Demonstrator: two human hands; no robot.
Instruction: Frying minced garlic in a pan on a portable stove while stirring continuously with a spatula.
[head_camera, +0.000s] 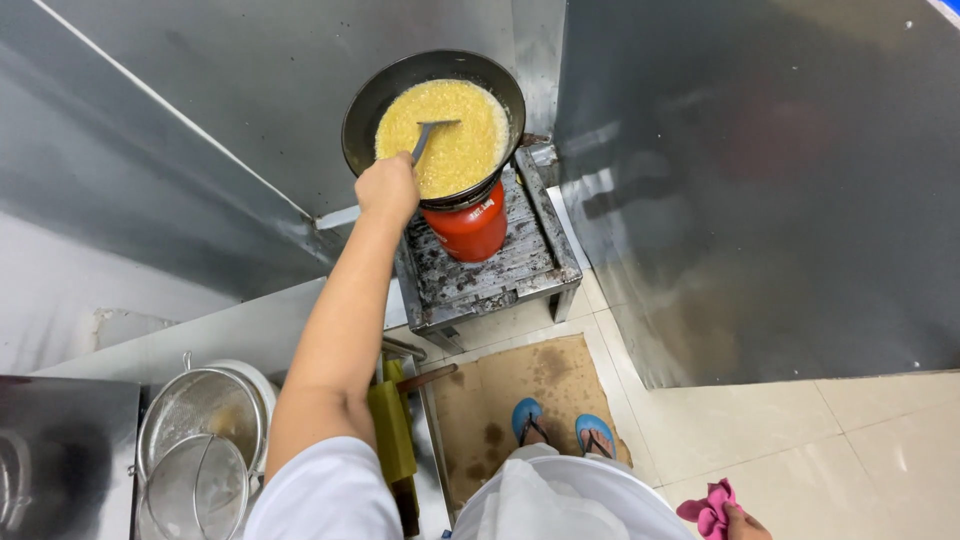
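Observation:
My left hand (387, 188) is stretched out over the near rim of a black wok (362, 110) and grips the handle of a metal spatula (428, 135). The spatula's blade rests in the yellow grainy food (460, 150) that fills the wok. A red gas burner (470, 228) carries the wok and stands on a worn metal stand (520, 265). Down at the lower right edge, my right hand (746, 523) is closed on a pink cloth (708, 506); only part of this hand shows.
Steel wall panels (760, 180) enclose the stove on three sides. A stained cardboard sheet (545, 375) lies on the tiled floor under my blue sandals (527, 418). Wire strainers and a metal bowl (195, 440) sit at the lower left, beside a yellow-green tool (392, 430).

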